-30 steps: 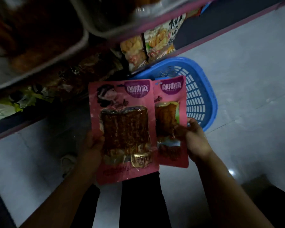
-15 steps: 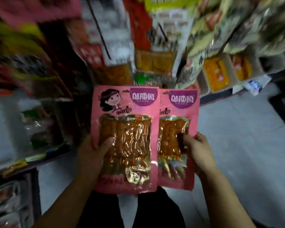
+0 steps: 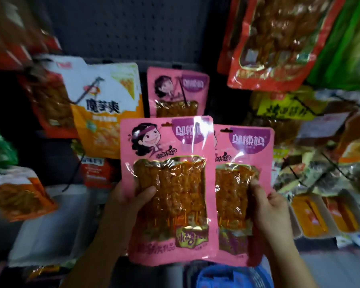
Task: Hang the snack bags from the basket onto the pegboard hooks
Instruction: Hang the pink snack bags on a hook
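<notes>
Two glossy pink snack bags with clear windows over reddish skewered strips are held up side by side in front of the display, faces toward the camera and hang slots at the top, probably so the slots can be lined up with a hook. The left pink bag overlaps the near edge of the right pink bag, which sits at its 3 o'clock.

The left hand comes up from 7 o'clock and grips the left bag low on its outer edge, thumb pressed across the clear window and the other fingers hidden behind. The right hand rises from 5 o'clock and grips the right bag the same way, its thumb on the front and the rest behind. Both forearms angle upward, so the bags stand nearly upright.

At 12 o'clock from the held pair, a matching pink bag already hangs on a thin dark hook against the grey perforated pegboard, which looks like the likely destination. A white-and-orange snack bag hangs at its 9 o'clock. The rim of the blue plastic basket shows at 6 o'clock, below the bags.
</notes>
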Tool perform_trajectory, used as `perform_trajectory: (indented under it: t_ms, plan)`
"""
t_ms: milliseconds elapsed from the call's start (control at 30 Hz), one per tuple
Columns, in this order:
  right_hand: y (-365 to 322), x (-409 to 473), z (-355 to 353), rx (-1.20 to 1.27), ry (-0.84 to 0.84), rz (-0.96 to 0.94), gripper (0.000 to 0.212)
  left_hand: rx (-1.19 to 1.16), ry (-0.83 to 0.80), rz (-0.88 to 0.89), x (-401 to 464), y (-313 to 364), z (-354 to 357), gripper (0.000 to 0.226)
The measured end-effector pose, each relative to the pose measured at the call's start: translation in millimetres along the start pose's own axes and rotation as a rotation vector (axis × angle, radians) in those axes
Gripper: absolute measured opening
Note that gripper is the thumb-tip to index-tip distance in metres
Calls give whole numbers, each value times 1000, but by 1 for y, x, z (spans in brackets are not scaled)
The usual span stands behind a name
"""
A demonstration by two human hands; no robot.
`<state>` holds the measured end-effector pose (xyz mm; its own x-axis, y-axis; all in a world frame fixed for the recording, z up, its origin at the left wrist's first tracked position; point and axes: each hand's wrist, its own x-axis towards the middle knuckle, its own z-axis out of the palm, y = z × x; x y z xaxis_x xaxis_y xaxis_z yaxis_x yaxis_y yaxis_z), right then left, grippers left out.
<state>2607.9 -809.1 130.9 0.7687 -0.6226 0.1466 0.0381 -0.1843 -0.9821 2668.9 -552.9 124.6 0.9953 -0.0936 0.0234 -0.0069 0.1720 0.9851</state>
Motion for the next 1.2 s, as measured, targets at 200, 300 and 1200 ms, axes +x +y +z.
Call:
perform_trajectory:
  t_ms: [200,300,1200]
  plan:
    - [-22,10,22,-37,-71,-155,35,-36,91,83,17,16,-20,45]
    - [-16,15,20,4,-89,-155,27,-32,141,71,24,15,-30,45]
    - [-19,42,41,-123,-149,-538,32,14,278,137,38,13,-41,46]
